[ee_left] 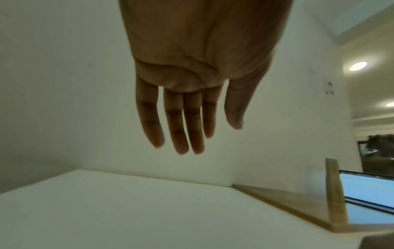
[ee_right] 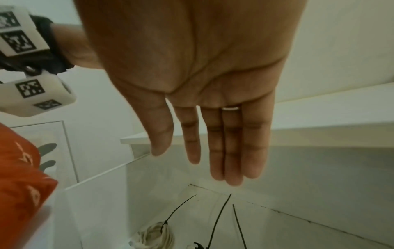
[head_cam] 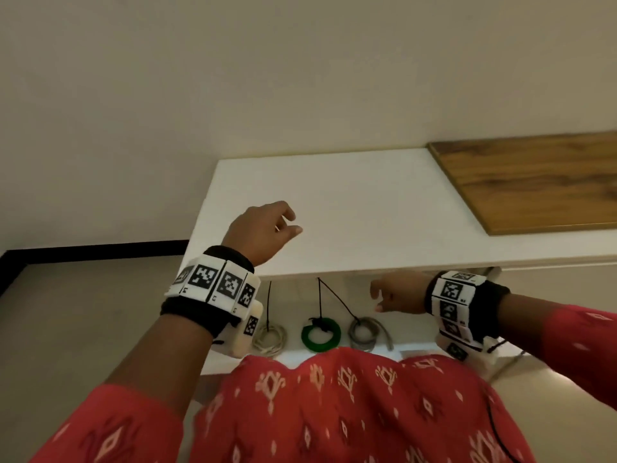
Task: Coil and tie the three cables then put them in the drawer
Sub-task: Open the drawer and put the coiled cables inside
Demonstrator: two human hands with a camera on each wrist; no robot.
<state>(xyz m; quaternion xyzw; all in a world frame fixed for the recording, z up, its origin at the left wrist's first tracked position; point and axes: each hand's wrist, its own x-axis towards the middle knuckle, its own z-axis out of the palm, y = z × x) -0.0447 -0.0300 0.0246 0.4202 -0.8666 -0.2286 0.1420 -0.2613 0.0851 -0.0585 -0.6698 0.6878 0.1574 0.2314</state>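
Note:
Three coiled cables lie side by side in the open drawer (head_cam: 293,304) under the white table top (head_cam: 350,202): a white coil (head_cam: 268,339), a green coil (head_cam: 321,334) and a grey coil (head_cam: 365,332). Each has a black zip tie with a long tail sticking up. My left hand (head_cam: 287,225) hovers over the table top and holds nothing; its fingers (ee_left: 194,134) hang straight. My right hand (head_cam: 379,299) is above the drawer by the table's front edge, also holding nothing, with straight fingers (ee_right: 215,160). Below it, the white coil (ee_right: 155,235) and tie tails (ee_right: 219,219) show.
A wooden board (head_cam: 534,185) lies on the table's right part. A lit laptop screen (ee_left: 368,190) and a wooden post (ee_left: 334,193) stand beyond it. The wall is just behind the table. My red patterned garment (head_cam: 334,412) covers the drawer's near edge.

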